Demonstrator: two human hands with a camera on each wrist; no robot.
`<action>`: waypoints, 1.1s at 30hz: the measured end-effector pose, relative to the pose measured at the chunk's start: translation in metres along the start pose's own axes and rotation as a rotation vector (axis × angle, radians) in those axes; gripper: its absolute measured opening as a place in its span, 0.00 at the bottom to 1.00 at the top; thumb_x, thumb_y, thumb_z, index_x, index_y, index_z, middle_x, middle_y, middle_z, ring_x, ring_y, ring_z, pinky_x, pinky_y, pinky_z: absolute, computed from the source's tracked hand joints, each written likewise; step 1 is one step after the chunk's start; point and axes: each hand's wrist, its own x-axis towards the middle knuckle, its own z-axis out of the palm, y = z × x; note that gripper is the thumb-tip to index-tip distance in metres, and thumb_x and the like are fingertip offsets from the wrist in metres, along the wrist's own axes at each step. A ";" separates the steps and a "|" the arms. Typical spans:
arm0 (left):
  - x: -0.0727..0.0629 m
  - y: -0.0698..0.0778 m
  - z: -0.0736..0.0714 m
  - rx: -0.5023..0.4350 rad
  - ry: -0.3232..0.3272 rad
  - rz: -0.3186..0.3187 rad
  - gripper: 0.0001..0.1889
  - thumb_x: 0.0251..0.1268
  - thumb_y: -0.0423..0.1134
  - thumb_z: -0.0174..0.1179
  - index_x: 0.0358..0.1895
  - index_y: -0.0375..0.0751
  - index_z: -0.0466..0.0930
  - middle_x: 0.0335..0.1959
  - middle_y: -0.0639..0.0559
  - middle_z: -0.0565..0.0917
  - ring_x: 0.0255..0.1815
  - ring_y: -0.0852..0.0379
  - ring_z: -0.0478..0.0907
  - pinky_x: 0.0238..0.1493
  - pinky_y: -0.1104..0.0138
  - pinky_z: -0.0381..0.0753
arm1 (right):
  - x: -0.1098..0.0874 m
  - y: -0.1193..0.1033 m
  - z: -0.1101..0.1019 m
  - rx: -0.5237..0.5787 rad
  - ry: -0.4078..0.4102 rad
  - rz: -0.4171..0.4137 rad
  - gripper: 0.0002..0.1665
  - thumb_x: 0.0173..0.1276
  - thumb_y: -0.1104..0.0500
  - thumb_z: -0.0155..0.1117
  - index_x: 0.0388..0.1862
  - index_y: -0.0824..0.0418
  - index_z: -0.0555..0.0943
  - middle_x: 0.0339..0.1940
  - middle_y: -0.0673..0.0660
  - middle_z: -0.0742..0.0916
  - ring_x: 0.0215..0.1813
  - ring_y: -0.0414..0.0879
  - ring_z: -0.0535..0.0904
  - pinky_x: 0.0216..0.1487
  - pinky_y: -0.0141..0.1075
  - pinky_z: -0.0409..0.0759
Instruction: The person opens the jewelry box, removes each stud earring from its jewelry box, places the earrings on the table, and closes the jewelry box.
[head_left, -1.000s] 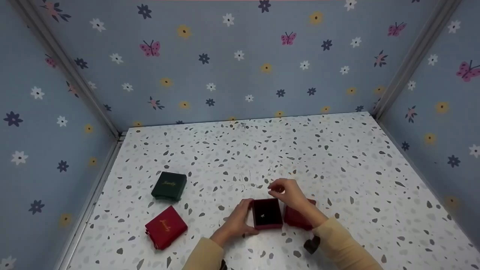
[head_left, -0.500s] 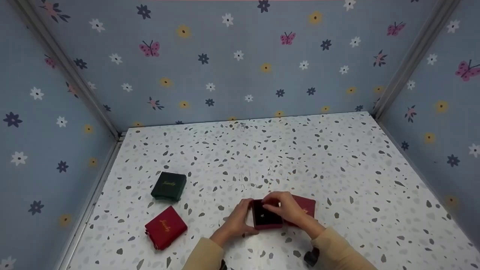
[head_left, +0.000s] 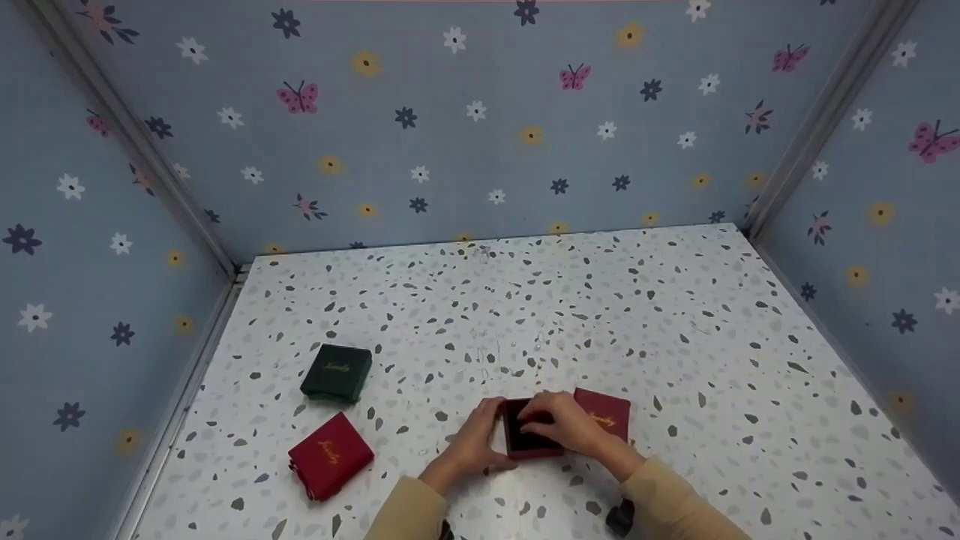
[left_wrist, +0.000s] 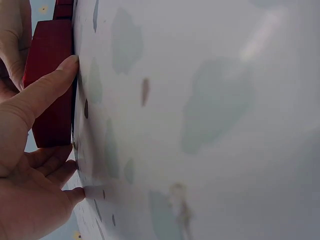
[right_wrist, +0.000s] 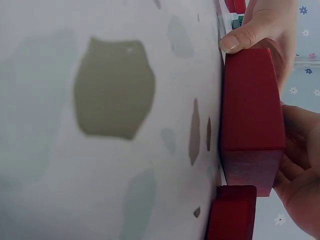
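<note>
A small red jewellery box with a black lining lies uncovered near the table's front. My left hand holds it from the left; in the left wrist view its thumb presses the red box wall and the fingers reach round the other side. My right hand reaches over the box from the right, thumb and fingertips inside it. Whatever lies between those fingertips is hidden. A red lid with gold lettering rests just right of the box, partly behind the right hand.
A closed red jewellery box and a dark green one sit to the left on the speckled white table. Blue flowered panels enclose the back and both sides.
My right hand has come down and left from beyond the box into it, covering the tiny silvery flower-shaped piece seen there before. More of the lid shows. My left hand stays put.
</note>
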 end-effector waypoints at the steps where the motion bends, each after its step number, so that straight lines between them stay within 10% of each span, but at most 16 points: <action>1: 0.000 0.000 0.000 -0.001 0.001 0.000 0.47 0.29 0.40 0.74 0.60 0.36 0.57 0.55 0.45 0.65 0.57 0.49 0.62 0.60 0.60 0.59 | 0.000 0.000 0.000 -0.004 -0.004 -0.007 0.09 0.56 0.60 0.64 0.37 0.58 0.83 0.34 0.47 0.83 0.38 0.38 0.76 0.42 0.34 0.75; 33: 0.000 0.001 0.001 0.001 0.008 0.008 0.48 0.30 0.39 0.74 0.60 0.33 0.57 0.55 0.43 0.65 0.57 0.48 0.63 0.60 0.58 0.59 | -0.001 0.003 0.002 -0.079 -0.027 -0.041 0.04 0.52 0.63 0.66 0.28 0.60 0.85 0.33 0.49 0.81 0.38 0.40 0.75 0.43 0.33 0.75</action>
